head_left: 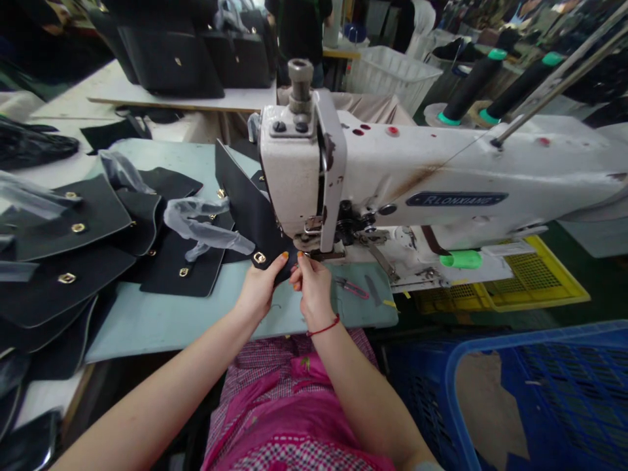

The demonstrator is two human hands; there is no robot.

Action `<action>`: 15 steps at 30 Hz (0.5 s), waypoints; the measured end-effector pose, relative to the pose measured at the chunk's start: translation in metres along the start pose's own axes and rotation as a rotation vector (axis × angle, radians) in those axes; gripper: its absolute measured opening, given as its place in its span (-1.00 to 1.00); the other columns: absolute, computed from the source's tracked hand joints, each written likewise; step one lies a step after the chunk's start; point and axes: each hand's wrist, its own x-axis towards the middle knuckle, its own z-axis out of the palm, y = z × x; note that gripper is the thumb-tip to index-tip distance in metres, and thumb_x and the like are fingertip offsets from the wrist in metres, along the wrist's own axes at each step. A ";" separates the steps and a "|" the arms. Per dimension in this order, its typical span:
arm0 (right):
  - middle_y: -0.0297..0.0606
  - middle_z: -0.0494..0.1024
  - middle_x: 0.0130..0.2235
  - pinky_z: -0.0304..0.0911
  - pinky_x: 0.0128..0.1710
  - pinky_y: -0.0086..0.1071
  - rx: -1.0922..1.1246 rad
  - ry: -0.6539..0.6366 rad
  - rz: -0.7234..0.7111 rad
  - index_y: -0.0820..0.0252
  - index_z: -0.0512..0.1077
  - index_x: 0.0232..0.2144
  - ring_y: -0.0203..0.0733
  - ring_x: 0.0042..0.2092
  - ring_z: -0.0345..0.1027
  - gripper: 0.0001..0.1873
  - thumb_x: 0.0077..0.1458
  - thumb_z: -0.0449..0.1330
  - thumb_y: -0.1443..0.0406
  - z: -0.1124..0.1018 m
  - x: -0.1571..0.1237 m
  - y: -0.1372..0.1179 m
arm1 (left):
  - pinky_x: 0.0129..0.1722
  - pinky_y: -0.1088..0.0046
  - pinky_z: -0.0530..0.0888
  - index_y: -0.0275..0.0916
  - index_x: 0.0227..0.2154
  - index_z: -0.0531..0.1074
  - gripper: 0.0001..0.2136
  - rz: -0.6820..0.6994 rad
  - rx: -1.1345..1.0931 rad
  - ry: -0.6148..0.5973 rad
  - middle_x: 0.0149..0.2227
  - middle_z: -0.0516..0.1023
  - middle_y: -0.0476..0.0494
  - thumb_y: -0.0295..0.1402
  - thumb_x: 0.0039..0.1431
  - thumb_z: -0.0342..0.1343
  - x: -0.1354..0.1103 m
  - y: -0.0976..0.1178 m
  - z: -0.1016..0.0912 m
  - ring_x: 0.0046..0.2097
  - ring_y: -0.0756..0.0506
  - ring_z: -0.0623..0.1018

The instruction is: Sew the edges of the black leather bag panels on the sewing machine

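Observation:
A white sewing machine (pixel 383 157) stands in front of me, its needle area low over the work. Under its head a black leather-like panel (pixel 245 199) with a gold clasp (pixel 259 258) stands tilted up. My left hand (pixel 260 284) grips the panel's lower edge, thumb on top. Close beside it, my right hand (pixel 314 284) is closed at the panel's right corner, fingers pinched near the presser foot. Whether it pinches the panel's edge or something small is hidden. To its right lie pink-handled thread snips (pixel 354 288) on the pale blue work surface (pixel 196 320).
Black panels with gold clasps and plastic wrap (pixel 184 222) are spread at the left. A blue crate (pixel 461 392) stands at lower right, a yellow crate (pixel 530 281) behind it. Black thread cones (pixel 473 85) rise at back right. Black bags (pixel 171 65) sit on the far table.

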 end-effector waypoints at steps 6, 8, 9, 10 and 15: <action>-0.41 0.32 -0.74 -0.02 -0.66 -0.51 -0.099 -0.097 -0.006 0.21 0.29 -0.76 -0.44 -0.70 0.04 -0.51 0.03 0.17 0.04 -0.017 0.002 -0.010 | -0.05 0.35 0.47 -0.28 -0.20 0.53 -0.64 0.036 -0.183 0.219 -0.16 0.61 -0.14 -0.27 -0.10 0.35 -0.026 -0.024 0.025 -0.20 -0.06 0.57; -0.42 0.32 -0.74 -0.03 -0.66 -0.51 -0.148 -0.134 -0.011 0.21 0.30 -0.75 -0.44 -0.70 0.05 -0.52 0.03 0.17 0.04 -0.023 0.004 -0.015 | 0.00 0.32 0.45 -0.26 -0.14 0.52 -0.62 0.057 -0.230 0.263 -0.09 0.59 -0.17 -0.26 -0.05 0.32 -0.035 -0.034 0.036 -0.13 -0.08 0.57; -0.42 0.32 -0.74 -0.03 -0.66 -0.51 -0.177 -0.144 -0.015 0.21 0.30 -0.75 -0.44 -0.70 0.05 -0.52 0.03 0.17 0.04 -0.027 0.006 -0.017 | 0.02 0.31 0.45 -0.25 -0.13 0.51 -0.63 0.066 -0.240 0.280 -0.05 0.58 -0.18 -0.24 -0.03 0.31 -0.040 -0.038 0.041 -0.09 -0.10 0.57; -0.43 0.31 -0.74 -0.04 -0.66 -0.50 -0.209 -0.148 -0.022 0.20 0.29 -0.75 -0.44 -0.69 0.04 -0.53 0.03 0.17 0.05 -0.030 0.007 -0.020 | 0.04 0.31 0.44 -0.25 -0.12 0.51 -0.63 0.072 -0.241 0.294 -0.02 0.57 -0.20 -0.22 0.00 0.29 -0.044 -0.043 0.046 -0.06 -0.11 0.56; -0.44 0.28 -0.74 -0.03 -0.63 -0.50 -0.414 -0.236 -0.116 0.20 0.28 -0.76 -0.43 -0.67 0.06 -0.53 0.08 0.14 0.10 -0.045 0.012 -0.036 | 0.06 0.34 0.43 -0.23 -0.06 0.47 -0.64 -0.003 -0.190 0.301 0.07 0.51 -0.23 -0.13 0.16 0.15 -0.055 -0.054 0.065 0.08 -0.16 0.50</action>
